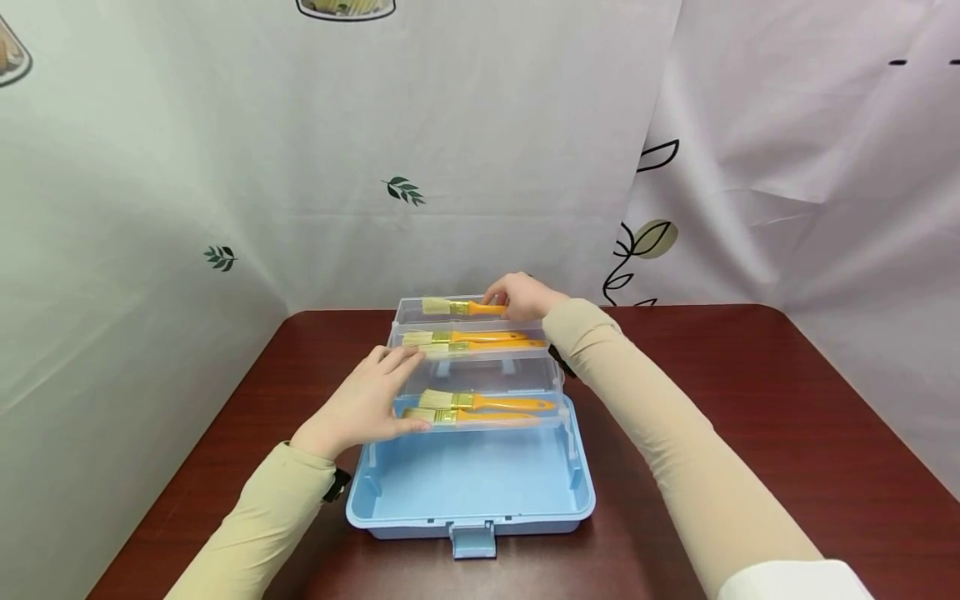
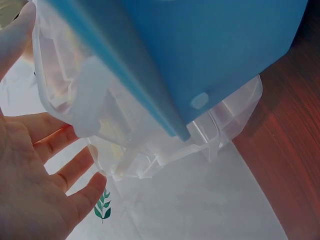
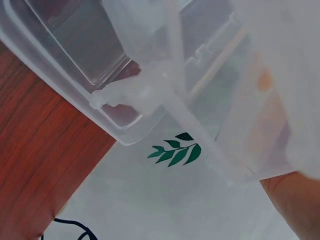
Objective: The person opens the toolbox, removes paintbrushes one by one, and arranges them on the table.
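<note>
A pale blue toolbox (image 1: 471, 527) stands unfolded on the table, its clear tiered trays (image 1: 480, 368) raised at the back. In the top tray lies a paintbrush (image 1: 448, 307) with pale bristles and a yellow handle; my right hand (image 1: 522, 296) pinches the end of that handle. Two more paintbrushes (image 1: 487, 337) rest in the middle tray, another two (image 1: 517, 403) in the lowest one. Spread fingers of my left hand (image 1: 363, 400) touch the left ends of the trays. The right wrist view shows the right hand only partly, behind cloudy plastic.
Dark red-brown table (image 1: 712, 417) surrounds the toolbox on both sides. A white patterned cloth (image 1: 480, 150) hangs behind it and along the left. The toolbox latch (image 1: 473, 542) hangs down at the front edge.
</note>
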Demonstrator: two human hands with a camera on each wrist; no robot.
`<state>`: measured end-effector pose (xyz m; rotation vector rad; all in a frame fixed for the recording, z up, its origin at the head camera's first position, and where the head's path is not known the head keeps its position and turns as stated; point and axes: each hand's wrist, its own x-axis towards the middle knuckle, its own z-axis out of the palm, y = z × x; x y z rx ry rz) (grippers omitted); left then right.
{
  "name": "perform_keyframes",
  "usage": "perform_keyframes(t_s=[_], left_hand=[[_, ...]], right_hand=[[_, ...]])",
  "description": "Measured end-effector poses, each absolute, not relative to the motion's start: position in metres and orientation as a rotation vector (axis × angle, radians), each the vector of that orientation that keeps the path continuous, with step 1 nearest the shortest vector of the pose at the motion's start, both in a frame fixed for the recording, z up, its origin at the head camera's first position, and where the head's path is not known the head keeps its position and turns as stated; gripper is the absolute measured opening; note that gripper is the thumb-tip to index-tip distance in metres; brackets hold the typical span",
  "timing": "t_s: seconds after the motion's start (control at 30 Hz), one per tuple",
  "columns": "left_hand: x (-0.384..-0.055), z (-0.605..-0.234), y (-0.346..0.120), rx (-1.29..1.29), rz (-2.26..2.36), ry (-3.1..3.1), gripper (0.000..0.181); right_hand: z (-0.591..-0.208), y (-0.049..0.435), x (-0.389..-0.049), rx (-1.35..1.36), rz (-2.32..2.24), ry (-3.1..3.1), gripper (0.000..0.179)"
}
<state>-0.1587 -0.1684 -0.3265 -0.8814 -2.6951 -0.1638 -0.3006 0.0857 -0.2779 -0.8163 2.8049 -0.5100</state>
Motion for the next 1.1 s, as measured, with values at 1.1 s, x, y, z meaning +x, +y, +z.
perform_keyframes(t_s=[1.1], left_hand=[[-0.157,-0.324,-0.168,-0.896,-0.174,-2.698,0.097]], right_hand=[[-0.266,0.097,-0.276,-0.193,-1.841,2.091,0.051]])
